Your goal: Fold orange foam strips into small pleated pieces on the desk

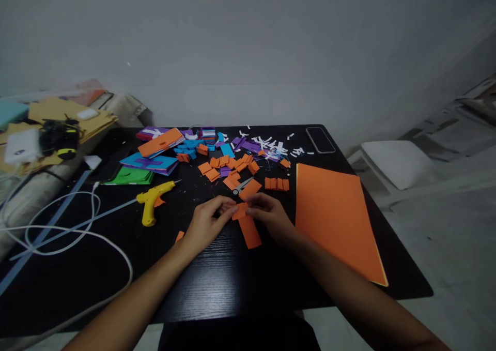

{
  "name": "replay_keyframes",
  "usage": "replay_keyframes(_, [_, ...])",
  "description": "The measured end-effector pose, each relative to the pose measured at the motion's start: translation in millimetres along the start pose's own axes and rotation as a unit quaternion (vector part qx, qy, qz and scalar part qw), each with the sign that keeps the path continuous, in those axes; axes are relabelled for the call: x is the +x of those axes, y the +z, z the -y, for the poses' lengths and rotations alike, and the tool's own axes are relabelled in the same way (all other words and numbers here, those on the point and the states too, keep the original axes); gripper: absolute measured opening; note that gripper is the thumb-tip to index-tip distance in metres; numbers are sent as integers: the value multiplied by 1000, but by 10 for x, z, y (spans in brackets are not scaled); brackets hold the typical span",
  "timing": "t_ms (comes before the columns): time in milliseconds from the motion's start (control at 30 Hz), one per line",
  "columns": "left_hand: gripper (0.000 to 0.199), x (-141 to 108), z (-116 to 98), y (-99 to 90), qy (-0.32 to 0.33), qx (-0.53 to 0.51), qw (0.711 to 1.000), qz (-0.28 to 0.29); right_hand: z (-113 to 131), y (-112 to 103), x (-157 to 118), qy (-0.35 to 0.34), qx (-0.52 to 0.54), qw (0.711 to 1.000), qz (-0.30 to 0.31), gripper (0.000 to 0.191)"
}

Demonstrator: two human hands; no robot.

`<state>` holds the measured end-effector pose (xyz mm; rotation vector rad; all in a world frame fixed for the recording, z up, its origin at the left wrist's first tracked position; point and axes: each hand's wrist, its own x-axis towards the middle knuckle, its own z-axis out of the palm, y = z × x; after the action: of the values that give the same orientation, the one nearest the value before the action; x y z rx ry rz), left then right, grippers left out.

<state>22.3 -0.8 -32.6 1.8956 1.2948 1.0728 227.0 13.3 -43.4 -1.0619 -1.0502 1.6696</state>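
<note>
Between my two hands is a small orange paper piece (241, 211), pinched at its left end by my left hand (211, 220) and at its right by my right hand (271, 216). Both hands are closed at the fingertips. Under it a longer orange paper strip (250, 233) lies on the black table. Just beyond my fingers rest scissors (241, 187), partly covered by an orange paper piece (250, 189). Folded orange pieces (232, 162) are scattered farther back, and a folded orange strip (276, 184) lies to the right.
A yellow glue gun (154, 202) lies left, near a white cable (112, 245). Large orange sheets (333, 216) lie right, with a phone (320, 140) behind. Stacked coloured paper (149, 162) and white scraps (271, 145) fill the back. A white chair (395, 162) stands beyond the right edge.
</note>
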Motion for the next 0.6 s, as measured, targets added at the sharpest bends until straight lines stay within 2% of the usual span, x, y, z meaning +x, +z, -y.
replay_keyframes(133, [12,-20,2,18,8,6,1000,-6,17,12,-17,4,2,1000,18,25])
replay_keyframes(467, [7,-21,-68,-10,71,6,996,-51,36,20,-40,-61,-70,996,14,26])
replay_keyframes(600, [6,-10,-93,-37,87,5,994,-59,49,49,-69,-67,-64,996,10,26])
